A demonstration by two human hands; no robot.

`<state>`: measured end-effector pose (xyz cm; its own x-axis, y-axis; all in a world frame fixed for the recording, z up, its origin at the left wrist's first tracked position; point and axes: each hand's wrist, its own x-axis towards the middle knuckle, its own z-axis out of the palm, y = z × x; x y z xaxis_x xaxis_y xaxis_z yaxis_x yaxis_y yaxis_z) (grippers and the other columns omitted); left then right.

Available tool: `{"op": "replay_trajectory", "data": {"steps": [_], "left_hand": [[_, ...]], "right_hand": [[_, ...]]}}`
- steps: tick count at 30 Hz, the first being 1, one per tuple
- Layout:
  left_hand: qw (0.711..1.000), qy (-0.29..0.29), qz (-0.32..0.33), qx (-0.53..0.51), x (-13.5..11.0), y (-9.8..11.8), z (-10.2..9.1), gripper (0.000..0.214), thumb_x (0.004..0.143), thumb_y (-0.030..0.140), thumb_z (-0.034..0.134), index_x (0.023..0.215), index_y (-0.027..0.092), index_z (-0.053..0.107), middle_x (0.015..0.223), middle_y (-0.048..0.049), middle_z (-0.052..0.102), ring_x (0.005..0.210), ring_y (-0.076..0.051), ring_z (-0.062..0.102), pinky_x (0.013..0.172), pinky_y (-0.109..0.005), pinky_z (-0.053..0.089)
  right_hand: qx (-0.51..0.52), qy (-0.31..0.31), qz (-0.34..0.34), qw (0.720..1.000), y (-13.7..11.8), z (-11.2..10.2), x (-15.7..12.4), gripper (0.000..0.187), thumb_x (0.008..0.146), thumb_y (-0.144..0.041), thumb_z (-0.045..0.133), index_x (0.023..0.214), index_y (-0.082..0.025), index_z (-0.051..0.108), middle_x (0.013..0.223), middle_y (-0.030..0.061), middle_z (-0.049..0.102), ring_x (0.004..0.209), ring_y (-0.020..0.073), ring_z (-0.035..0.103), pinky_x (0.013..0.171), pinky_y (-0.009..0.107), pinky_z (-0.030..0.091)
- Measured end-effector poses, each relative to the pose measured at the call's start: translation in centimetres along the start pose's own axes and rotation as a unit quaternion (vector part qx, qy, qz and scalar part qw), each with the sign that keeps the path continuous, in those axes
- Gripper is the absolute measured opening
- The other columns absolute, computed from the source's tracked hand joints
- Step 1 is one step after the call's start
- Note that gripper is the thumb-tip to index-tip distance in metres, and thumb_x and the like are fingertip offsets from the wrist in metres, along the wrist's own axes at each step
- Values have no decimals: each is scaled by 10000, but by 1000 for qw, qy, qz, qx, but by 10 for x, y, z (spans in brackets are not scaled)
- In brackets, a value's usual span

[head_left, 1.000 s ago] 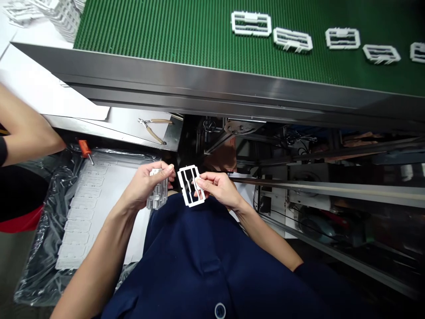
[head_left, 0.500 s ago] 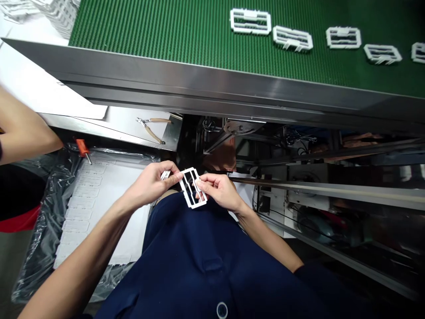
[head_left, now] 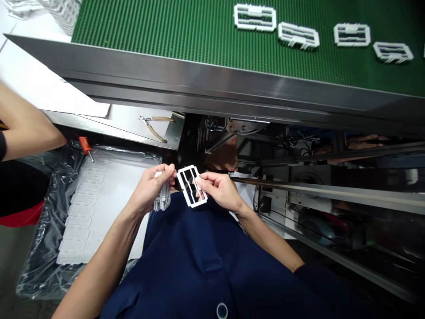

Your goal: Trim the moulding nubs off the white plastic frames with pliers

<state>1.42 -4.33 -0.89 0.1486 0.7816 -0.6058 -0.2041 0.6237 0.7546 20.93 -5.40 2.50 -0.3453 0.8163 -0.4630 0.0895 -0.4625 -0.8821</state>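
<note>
Between thumb and fingers, my right hand (head_left: 221,190) pinches a white plastic frame (head_left: 192,186) with slots and thin bars, held tilted in front of my body. Just left of it, my left hand (head_left: 154,184) is closed around a small stack of similar white plastic frames (head_left: 162,197), seen edge-on below the fingers. The left fingertips are beside the upper left edge of the single frame; whether they touch it I cannot tell. More white frames (head_left: 255,17) lie spaced out on the green conveyor belt (head_left: 149,31) ahead.
A metal rail (head_left: 199,75) edges the belt. Cutting pliers (head_left: 154,126) lie on the side table. At left, a plastic-lined box (head_left: 40,248) holds rows of white frames (head_left: 79,212), with an orange-handled tool (head_left: 86,147) at its rim. Another person's arm (head_left: 29,124) reaches in.
My left hand has shifted slightly left off the single frame and turned, bringing its stack into view. My right hand keeps the frame nearly still. The belt's frames appear slightly farther right.
</note>
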Motion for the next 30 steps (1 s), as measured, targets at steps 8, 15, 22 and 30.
{"op": "replay_trajectory", "data": {"steps": [8, 15, 22, 30], "left_hand": [[999, -34, 28, 9, -6, 5, -2, 264, 756, 382, 708, 902, 168, 662, 675, -4, 569, 598, -120, 529, 537, -195, 460], [992, -121, -11, 30, -2, 23, -5, 243, 726, 376, 733, 807, 158, 665, 645, -27, 588, 561, -147, 542, 484, -221, 454], [974, -164, 35, 152, 6, 32, -8, 184, 727, 347, 719, 739, 167, 681, 671, -43, 609, 602, -159, 535, 563, -247, 457], [936, -170, 109, 288, 9, 31, -11, 155, 759, 326, 645, 687, 189, 640, 658, -27, 582, 616, -176, 520, 530, -234, 393]], "right_hand": [[-1, -3, 8, 1000, -1, 1, 1, 314, 825, -423, 604, 843, -110, 627, 616, 10, 626, 516, 91, 561, 531, 215, 466], [-14, -22, 16, 1000, 0, 1, 1, 366, 804, -469, 611, 859, -108, 631, 617, 11, 622, 529, 100, 556, 540, 228, 464], [-36, -39, 11, 999, 8, -3, 1, 295, 846, -410, 575, 836, -119, 622, 622, 5, 608, 538, 89, 534, 553, 217, 442], [-56, -65, 26, 996, 10, -4, 1, 298, 855, -408, 561, 852, -117, 630, 604, -7, 577, 527, 82, 497, 538, 212, 409]]}}
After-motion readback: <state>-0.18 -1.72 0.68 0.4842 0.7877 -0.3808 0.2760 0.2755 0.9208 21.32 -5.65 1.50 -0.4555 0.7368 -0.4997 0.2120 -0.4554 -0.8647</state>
